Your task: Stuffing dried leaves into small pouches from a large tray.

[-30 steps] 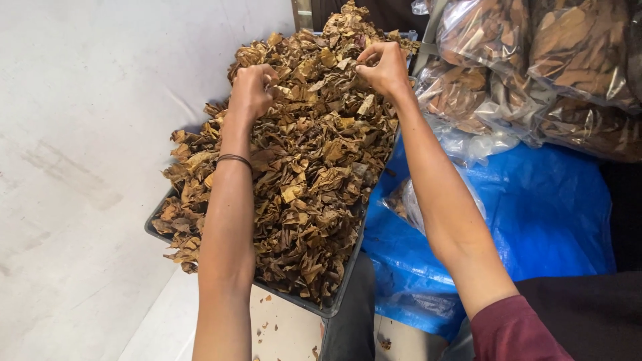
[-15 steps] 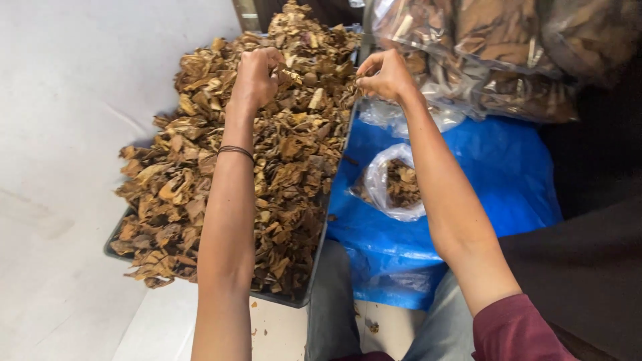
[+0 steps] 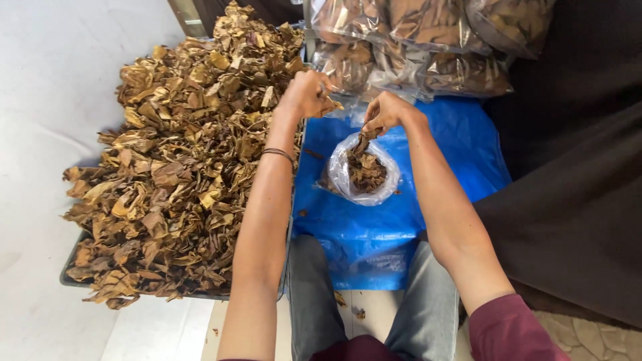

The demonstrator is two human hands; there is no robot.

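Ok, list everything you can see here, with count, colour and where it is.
Dried leaves: one big heap, brown and tan, piled on the tray at left.
Tray: one, dark grey, under the heap, only its edge shows.
Open bag: one, clear plastic, partly filled with leaves, on the blue sheet in the middle.
Blue sheet: one, blue plastic, spread under the open bag.
Packed bags: several, clear with brown leaves inside, stacked at top right.
Dark cloth: one, brown-black, at right.
Wristband: one, dark, on the left wrist.
Left hand: closed on leaves, between the heap and the open bag.
Right hand: pushing leaves into the open bag.
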